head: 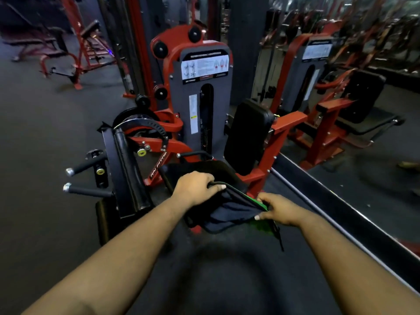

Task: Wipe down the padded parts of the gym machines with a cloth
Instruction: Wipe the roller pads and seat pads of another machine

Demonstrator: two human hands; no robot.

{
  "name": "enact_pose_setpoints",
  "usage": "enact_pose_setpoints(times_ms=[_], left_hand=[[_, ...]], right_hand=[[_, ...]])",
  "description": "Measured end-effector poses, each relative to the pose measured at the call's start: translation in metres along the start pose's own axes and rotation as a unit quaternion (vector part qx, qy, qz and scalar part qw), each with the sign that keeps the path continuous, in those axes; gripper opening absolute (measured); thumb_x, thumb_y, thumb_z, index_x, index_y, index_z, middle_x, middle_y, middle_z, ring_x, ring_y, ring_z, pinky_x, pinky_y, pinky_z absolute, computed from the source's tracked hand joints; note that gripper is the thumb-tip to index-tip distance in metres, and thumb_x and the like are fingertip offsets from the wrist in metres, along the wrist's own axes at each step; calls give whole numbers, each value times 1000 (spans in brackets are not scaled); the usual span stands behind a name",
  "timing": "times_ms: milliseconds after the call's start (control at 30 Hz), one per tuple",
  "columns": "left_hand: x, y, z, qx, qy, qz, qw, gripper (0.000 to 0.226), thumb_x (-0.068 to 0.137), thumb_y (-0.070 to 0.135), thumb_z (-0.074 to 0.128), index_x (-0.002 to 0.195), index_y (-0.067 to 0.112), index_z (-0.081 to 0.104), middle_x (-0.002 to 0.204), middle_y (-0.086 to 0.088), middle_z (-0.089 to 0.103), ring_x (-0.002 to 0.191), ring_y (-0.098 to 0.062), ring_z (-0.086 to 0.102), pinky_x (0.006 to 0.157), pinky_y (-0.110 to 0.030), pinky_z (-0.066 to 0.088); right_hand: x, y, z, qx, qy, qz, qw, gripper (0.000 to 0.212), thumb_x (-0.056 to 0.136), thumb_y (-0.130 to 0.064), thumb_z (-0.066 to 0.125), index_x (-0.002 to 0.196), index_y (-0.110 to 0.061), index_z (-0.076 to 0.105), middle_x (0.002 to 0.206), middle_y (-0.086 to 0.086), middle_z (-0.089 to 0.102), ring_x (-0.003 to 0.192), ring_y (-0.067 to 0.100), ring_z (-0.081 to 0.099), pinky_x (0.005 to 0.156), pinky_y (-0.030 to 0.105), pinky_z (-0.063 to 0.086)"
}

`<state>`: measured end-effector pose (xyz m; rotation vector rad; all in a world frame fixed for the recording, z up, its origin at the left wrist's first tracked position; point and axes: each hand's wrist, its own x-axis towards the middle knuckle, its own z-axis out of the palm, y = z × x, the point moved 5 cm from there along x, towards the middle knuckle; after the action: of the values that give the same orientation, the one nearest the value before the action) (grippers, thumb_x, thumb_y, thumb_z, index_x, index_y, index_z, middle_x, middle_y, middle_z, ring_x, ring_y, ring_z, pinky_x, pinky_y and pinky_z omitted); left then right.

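Both hands, left [195,186] and right [278,209], pinch a dark cloth [229,212] above the black seat pad [204,169]; grey rubber floor [45,155], wall mirror [363,98].

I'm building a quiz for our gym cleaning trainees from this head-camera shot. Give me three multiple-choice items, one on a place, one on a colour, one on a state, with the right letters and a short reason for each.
1. Where is the cloth held?
A. In front of the seat pad
B. On the floor by the far benches
C. Draped over the instruction placard

2. What colour is the machine's frame?
A. Blue
B. Red
C. Yellow

3. How is the cloth held?
A. By the left hand only
B. By neither hand
C. Stretched between both hands

Answers:
1 A: the cloth sits just before the black seat pad, below the upright back pad.
2 B: the frame's beams and posts are red.
3 C: the left hand grips one edge and the right hand pinches the other.
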<state>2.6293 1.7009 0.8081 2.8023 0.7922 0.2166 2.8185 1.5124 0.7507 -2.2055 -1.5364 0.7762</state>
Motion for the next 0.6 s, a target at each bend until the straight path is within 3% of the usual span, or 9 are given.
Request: enact_pose_setpoints(times_ms=[167,267,333,433,533,600], left_hand=[[4,22,2,-7,56,-95,994,61,87,77,51,69,18,52,64,5,56,71,-20,61,55,-33,38],[3,32,0,-35,89,-154,983,61,85,77,53,71,18,55,65,6,58,73,-19,62,58,-32,37],[3,32,-4,-30,93,-186,978,57,84,76,57,71,20,55,67,8,57,76,-19,62,61,-32,37],[3,23,-7,0,61,-192,980,47,82,73,63,79,26,59,79,8,64,85,-20,64,65,-31,42],[0,-4,-8,30,34,-181,982,38,85,62,68,96,26,70,101,1,70,100,-25,65,77,-34,49],[-2,-26,-11,15,45,-189,981,26,88,51,71,92,25,71,98,1,66,101,-26,65,77,-32,47]], right_hand=[[9,24,-44,84,-15,-49,995,45,83,-37,83,74,-22,42,66,-17,44,63,2,41,60,24,35],[26,29,-64,118,61,-80,988,31,92,-29,74,77,-21,49,66,-16,46,63,1,41,63,25,37],[41,25,-74,100,107,-85,986,21,96,-30,69,82,-24,54,70,-9,54,67,8,49,66,35,42],[55,10,-87,13,150,-66,986,15,98,-38,62,88,-28,57,83,-1,67,80,23,62,70,38,47],[66,-4,-102,-63,213,-71,972,22,97,-46,60,90,-25,59,94,5,69,91,33,64,71,39,48],[76,-8,-109,-94,239,-75,963,29,96,-50,59,86,-23,57,94,4,67,90,34,64,68,39,47]])
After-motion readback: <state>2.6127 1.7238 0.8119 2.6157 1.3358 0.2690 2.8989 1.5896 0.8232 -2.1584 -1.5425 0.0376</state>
